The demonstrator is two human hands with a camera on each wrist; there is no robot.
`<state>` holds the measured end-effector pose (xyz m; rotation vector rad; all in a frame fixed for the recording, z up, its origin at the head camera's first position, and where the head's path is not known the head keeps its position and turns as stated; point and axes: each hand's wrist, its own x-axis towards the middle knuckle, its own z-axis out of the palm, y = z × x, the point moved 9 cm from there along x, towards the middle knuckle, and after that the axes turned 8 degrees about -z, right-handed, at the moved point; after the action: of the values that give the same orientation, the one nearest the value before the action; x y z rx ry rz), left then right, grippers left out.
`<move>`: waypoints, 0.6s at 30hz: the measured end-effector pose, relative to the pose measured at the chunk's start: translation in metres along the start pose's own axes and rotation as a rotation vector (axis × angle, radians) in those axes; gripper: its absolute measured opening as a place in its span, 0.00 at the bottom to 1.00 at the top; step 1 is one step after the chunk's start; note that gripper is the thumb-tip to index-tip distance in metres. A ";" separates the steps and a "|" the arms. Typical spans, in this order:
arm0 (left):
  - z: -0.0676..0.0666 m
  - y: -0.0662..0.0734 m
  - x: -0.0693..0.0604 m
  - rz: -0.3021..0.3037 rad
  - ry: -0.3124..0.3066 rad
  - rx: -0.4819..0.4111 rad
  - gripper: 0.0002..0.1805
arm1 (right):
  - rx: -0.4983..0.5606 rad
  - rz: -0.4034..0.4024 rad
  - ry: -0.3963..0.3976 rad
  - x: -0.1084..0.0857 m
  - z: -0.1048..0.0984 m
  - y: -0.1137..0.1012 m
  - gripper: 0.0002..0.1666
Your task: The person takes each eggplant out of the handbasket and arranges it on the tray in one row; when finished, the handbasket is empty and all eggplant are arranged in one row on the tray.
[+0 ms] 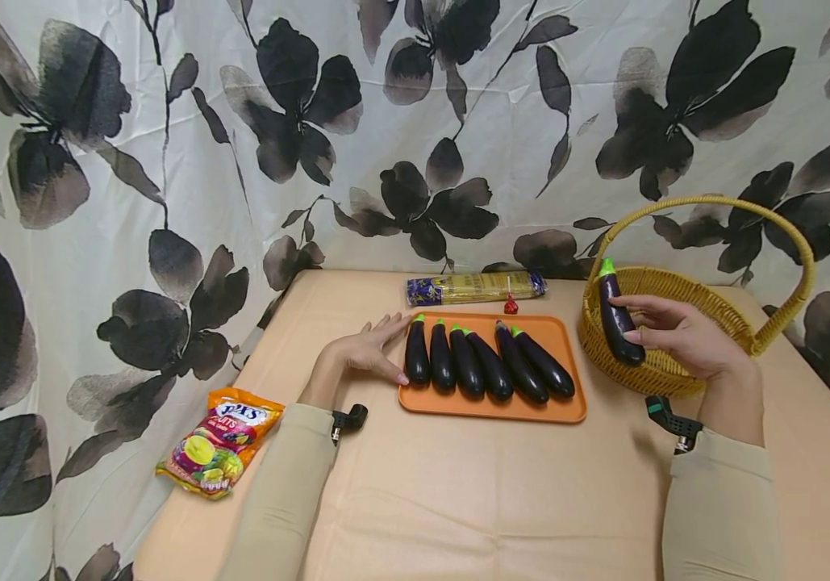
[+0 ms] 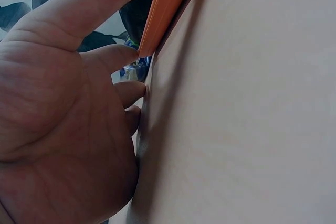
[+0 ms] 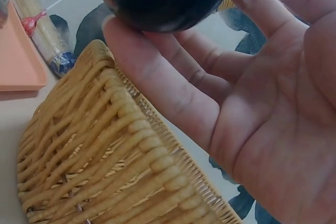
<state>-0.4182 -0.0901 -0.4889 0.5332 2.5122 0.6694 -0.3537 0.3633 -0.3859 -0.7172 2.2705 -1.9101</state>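
Note:
My right hand (image 1: 694, 339) holds a dark purple eggplant (image 1: 612, 315), green stem end up, at the left side of a yellow wicker basket (image 1: 643, 381). In the right wrist view the rounded end of that eggplant (image 3: 163, 1) sits between thumb and fingers, above the basket rim (image 3: 139, 129). My left hand (image 1: 364, 353) is at the left edge of an orange tray (image 1: 494, 410), fingers extended. The left wrist view shows fingertips touching the tray's side (image 2: 167, 11). Several eggplants (image 1: 467, 363) lie side by side on the tray, stem ends pointing away.
Behind the tray lies a long pack of noodles (image 1: 476, 288), with a red-wrapped lollipop (image 1: 510, 305) beside it. A colourful candy bag (image 1: 222, 444) rests at the table's left edge. The basket's tall handle (image 1: 712, 200) arches over it. Floral cloth hangs behind the table.

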 end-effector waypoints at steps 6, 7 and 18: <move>0.000 0.000 0.000 -0.004 0.000 0.004 0.73 | -0.110 -0.004 -0.082 0.008 0.013 -0.002 0.30; 0.000 0.000 0.000 -0.005 -0.001 0.003 0.73 | -0.128 -0.002 -0.090 0.009 0.015 -0.002 0.30; 0.000 0.001 0.001 0.012 -0.006 -0.017 0.73 | -0.354 0.064 -0.175 0.024 0.044 -0.011 0.31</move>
<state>-0.4189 -0.0893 -0.4887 0.5440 2.4976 0.6916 -0.3563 0.3126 -0.3799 -0.8000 2.5078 -1.3704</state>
